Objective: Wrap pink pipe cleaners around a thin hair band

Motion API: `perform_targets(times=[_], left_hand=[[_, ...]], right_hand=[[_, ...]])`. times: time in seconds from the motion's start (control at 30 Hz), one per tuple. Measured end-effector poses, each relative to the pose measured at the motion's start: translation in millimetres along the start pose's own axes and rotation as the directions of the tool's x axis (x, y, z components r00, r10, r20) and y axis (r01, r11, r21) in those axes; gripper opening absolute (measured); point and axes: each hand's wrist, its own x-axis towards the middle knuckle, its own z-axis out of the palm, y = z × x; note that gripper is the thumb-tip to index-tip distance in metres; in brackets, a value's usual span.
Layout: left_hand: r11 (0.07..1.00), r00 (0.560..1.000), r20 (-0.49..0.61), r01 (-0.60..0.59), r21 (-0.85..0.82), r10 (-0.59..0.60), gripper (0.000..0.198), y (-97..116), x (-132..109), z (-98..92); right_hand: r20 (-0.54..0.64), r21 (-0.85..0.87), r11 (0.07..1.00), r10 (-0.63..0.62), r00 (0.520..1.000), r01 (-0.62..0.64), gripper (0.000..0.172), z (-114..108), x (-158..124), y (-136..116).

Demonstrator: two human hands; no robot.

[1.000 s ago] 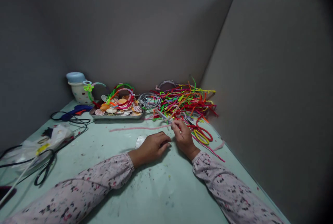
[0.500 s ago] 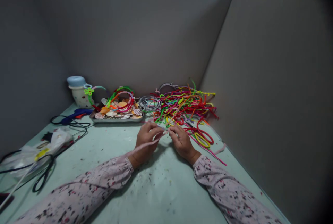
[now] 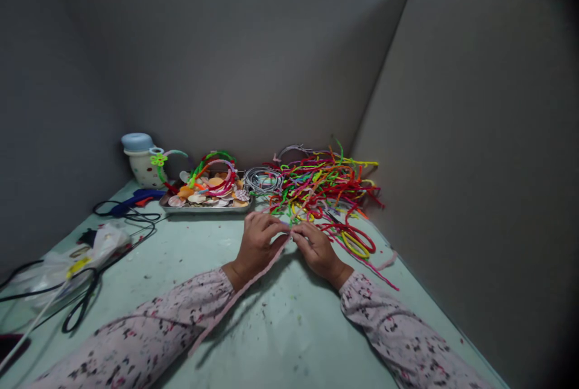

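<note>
Over the middle of the table, my left hand [image 3: 260, 241] and my right hand [image 3: 319, 250] meet fingertip to fingertip. Both pinch a pale pink pipe cleaner [image 3: 253, 282], whose long free end slants down to the left past my left wrist and sleeve. What exactly sits between the fingertips is too small to make out. Just beyond my right hand lies a heap of coloured pipe cleaners [image 3: 325, 178]. Near that hand are red and yellow pipe cleaner loops [image 3: 355, 244] and what looks like dark-handled scissors, partly covered.
A metal tray [image 3: 208, 210] of shells and wrapped headbands stands at the back, beside a coil of grey hoops [image 3: 263, 180]. Further left are a dotted jar [image 3: 147, 169], a blue glue gun [image 3: 136, 199], black cables and a plastic bag [image 3: 108, 241]. Grey panels enclose the table.
The pink pipe cleaner's free end has swung from across my left wrist to below it, hanging down over the table. My hands stay together, with the left fingers closer to the right.
</note>
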Motion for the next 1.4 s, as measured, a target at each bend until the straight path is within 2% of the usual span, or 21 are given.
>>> perform_targets(times=[0.27,0.77,1.03,1.4], left_hand=[[0.999,0.999,0.035,-0.027,-0.033,0.028,0.009,-7.9,-1.6,3.7],[0.993,0.993,0.108,-0.033,-0.114,0.046,0.013,-9.4,-2.8,5.4],[0.987,0.996,0.087,-0.017,-0.161,0.031,0.015,-9.2,-2.7,5.2],[0.977,0.99,0.132,0.066,-0.203,-0.04,0.019,-6.5,-3.4,3.9]], right_hand=[[0.013,0.027,1.0,0.016,1.0,-0.017,0.012,-1.6,0.2,-1.5],[0.059,0.061,0.995,0.071,0.996,-0.075,0.013,-2.8,-0.2,0.5],[0.064,0.087,0.993,0.069,0.996,-0.075,0.016,-4.7,-1.4,2.1],[0.047,0.027,0.999,0.046,0.998,-0.047,0.016,-3.6,-1.2,3.7]])
